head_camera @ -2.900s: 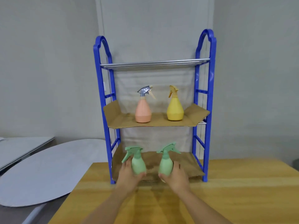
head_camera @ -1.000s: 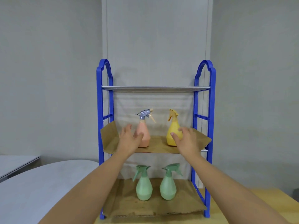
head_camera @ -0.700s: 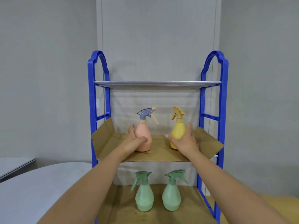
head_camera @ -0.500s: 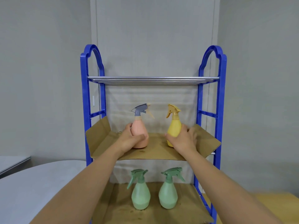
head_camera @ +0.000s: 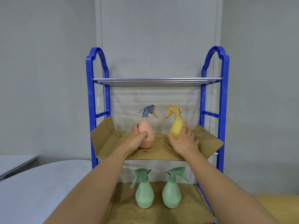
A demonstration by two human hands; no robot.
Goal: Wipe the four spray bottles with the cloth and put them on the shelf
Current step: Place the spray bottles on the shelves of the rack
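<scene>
While both arms reach forward onto the middle tier, the scene reads as follows.

Shelf: blue plastic frame (head_camera: 90, 101) with arched tops on both sides, 3 tiers, standing against a grey wall.
Top tier: bare metal rails (head_camera: 155, 80) running side to side.
Middle tier: lined with brown cardboard (head_camera: 161, 151) whose left and right ends fold upward.
Pink bottle: (head_camera: 148, 133) peach-pink, pear-shaped body with a grey-blue spray head and a tan trigger; it stands upright on the left half of the middle tier, nozzle pointing left.
Yellow bottle: (head_camera: 176, 126) yellow body with a matching yellow-orange spray head, nozzle pointing left; it sits on the right half of the middle tier, tilted slightly, its base hidden behind the hand.
Left hand: (head_camera: 136, 139) wrapped around the lower body of the pink bottle, thumb across the front, fingers behind.
Right hand: (head_camera: 183, 142) grasping the lower body of the yellow bottle, thumb on its left side, fingers spread around the right.
Left green bottle: (head_camera: 144, 194) pale green with a darker green spray head, upright on the cardboard-lined bottom tier.
Right green bottle: (head_camera: 171, 194) same look, upright just beside the first, apart from it.
Tabletop: (head_camera: 278, 206) yellow wood, blurred, at lower right.
Grey surface: (head_camera: 32, 188) rounded, at lower left.
</scene>
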